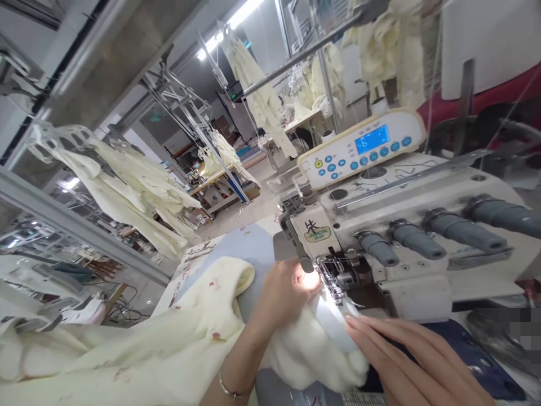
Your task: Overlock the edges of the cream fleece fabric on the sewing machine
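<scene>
A cream fleecy garment [313, 349] with small reddish prints lies bunched under the presser foot [333, 287] of a white overlock sewing machine [321, 225]. Beside the foot, my left hand [285, 290] has its fingers curled in on the fabric, their tips in the bright glare of the machine lamp. My right hand [414, 349] lies with its fingers stretched out and together, fingertips touching the pale fabric edge in front of the foot. The rest of the garment spreads leftward over the table. The needle area is partly hidden by machine parts.
A control panel [363, 148] with a blue screen tops the machine, and grey thread tension knobs [465, 228] stick out on its front. Cream garments [139, 180] hang from an overhead rail at the left. Farther back stand other worktables [220, 180].
</scene>
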Action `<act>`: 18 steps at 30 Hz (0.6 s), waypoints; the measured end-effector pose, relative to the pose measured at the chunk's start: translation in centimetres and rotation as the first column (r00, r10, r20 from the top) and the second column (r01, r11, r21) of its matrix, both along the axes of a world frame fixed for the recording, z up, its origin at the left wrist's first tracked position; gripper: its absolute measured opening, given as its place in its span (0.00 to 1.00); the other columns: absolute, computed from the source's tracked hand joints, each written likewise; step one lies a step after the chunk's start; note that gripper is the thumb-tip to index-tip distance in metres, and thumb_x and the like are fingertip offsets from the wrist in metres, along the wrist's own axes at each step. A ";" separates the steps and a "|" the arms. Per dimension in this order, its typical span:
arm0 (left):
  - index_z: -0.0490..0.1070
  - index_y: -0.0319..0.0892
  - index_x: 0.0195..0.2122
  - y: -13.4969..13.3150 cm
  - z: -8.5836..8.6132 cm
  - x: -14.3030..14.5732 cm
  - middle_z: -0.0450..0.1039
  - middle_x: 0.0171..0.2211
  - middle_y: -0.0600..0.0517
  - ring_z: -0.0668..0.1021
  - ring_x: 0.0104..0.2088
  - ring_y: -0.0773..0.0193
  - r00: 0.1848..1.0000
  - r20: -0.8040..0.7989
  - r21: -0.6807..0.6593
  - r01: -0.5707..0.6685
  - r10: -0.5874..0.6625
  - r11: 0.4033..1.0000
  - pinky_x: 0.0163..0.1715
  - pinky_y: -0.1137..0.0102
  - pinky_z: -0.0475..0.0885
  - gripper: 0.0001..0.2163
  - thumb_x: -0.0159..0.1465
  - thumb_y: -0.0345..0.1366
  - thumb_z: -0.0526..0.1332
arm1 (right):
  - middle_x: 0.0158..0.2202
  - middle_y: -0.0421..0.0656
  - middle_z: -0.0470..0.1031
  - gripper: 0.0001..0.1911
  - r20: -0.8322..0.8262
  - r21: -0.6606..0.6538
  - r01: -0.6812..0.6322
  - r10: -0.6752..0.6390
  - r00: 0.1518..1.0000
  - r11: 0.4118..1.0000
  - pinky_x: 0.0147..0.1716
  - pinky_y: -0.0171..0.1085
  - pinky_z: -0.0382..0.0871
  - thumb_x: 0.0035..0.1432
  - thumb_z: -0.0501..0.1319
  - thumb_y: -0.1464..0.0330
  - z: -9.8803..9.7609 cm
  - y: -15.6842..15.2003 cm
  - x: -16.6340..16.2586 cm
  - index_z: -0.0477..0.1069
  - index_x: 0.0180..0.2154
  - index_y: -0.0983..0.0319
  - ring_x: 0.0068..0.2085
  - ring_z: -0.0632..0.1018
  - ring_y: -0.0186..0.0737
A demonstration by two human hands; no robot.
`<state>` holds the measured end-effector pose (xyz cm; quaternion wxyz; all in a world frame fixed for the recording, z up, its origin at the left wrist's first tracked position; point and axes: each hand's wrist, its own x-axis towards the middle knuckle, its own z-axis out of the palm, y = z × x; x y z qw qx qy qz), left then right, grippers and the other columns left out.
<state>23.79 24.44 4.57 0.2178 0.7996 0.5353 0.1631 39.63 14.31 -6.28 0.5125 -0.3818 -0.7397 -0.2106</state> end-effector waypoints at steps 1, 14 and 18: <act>0.49 0.43 0.20 0.3 0.0 0.0 0.48 0.16 0.60 0.54 0.20 0.71 1.000 0.009 -0.003 0.017 -0.016 1.000 0.22 0.72 0.47 0.17 0.60 0.38 0.57 | 0.52 0.48 0.72 0.26 0.006 0.004 0.006 -0.006 1.000 1.000 0.57 0.45 0.62 0.61 0.50 0.76 0.1 0.1 0.0 0.61 0.61 0.68 0.53 0.73 0.45; 0.65 0.40 0.45 -2.2 -1.7 -5.0 0.68 0.44 0.44 0.70 0.48 0.57 0.869 0.096 0.315 0.436 -0.486 0.843 0.50 0.60 0.63 0.10 0.68 0.38 0.52 | 0.49 0.38 0.75 0.22 0.123 -0.104 -0.106 0.119 0.985 0.989 0.52 0.36 0.67 0.59 0.51 0.80 0.3 1.0 2.2 0.69 0.52 0.58 0.53 0.73 0.36; 0.66 0.41 0.44 -0.5 -2.0 -5.0 0.68 0.42 0.45 0.71 0.45 0.59 0.852 -0.054 0.360 0.504 -0.521 0.785 0.48 0.62 0.64 0.12 0.71 0.42 0.49 | 0.53 0.38 0.73 0.21 0.127 -0.107 -0.083 0.097 0.987 0.991 0.51 0.39 0.68 0.62 0.51 0.78 -0.3 1.0 1.9 0.69 0.53 0.58 0.54 0.72 0.39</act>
